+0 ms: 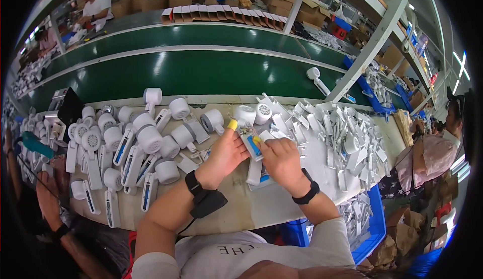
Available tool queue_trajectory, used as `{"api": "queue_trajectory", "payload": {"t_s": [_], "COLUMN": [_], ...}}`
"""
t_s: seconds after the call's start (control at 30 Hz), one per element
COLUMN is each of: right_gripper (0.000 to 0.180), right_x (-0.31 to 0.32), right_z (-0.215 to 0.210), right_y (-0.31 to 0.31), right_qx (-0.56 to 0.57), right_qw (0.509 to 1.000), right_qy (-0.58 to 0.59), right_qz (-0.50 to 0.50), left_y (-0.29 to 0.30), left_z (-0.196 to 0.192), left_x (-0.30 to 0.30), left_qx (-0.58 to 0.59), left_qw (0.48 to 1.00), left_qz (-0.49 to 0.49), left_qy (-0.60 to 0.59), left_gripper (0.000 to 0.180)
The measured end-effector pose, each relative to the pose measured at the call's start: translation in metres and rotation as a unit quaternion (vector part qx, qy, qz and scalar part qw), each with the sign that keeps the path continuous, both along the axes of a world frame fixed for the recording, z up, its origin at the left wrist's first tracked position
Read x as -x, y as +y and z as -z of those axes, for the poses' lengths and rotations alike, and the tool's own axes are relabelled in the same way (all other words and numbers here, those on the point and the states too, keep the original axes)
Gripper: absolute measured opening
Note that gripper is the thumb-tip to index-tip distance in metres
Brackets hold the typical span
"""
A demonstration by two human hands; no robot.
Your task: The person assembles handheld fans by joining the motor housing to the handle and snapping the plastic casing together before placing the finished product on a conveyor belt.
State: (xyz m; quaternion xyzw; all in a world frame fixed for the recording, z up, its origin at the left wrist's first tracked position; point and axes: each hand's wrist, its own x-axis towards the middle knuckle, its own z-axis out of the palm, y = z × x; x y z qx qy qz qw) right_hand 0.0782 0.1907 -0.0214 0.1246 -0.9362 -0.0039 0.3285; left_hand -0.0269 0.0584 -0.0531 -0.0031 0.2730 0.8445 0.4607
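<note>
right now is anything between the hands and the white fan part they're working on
Nothing visible does. The left hand and right hand both already touch the white handheld fan part on the worktable. Other fans lie off to the left, loose white shells to the right.

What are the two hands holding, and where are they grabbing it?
Both hands hold one white handheld fan part with a blue piece inside. The left hand pinches its upper end; the right hand grips its handle lower down.

left hand (225, 153) fingers extended, yellow-capped fingertip | right hand (282, 159) curled, pinching grip | wrists banded
</note>
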Motion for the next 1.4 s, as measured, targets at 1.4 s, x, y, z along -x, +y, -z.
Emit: {"api": "queue_trajectory", "payload": {"t_s": [1.4], "right_gripper": [0.071], "right_x": [0.007], "right_z": [-0.026], "right_y": [0.027], "right_qx": [0.236], "right_qw": [0.943], "right_qy": [-0.131], "right_qz": [-0.192], "left_y": [-0.06], "left_z": [-0.038], "left_x": [-0.016], "left_qx": [0.143], "left_qw": [0.908], "left_qz": [0.166], "left_qy": [0.358], "left_gripper": [0.019]}}
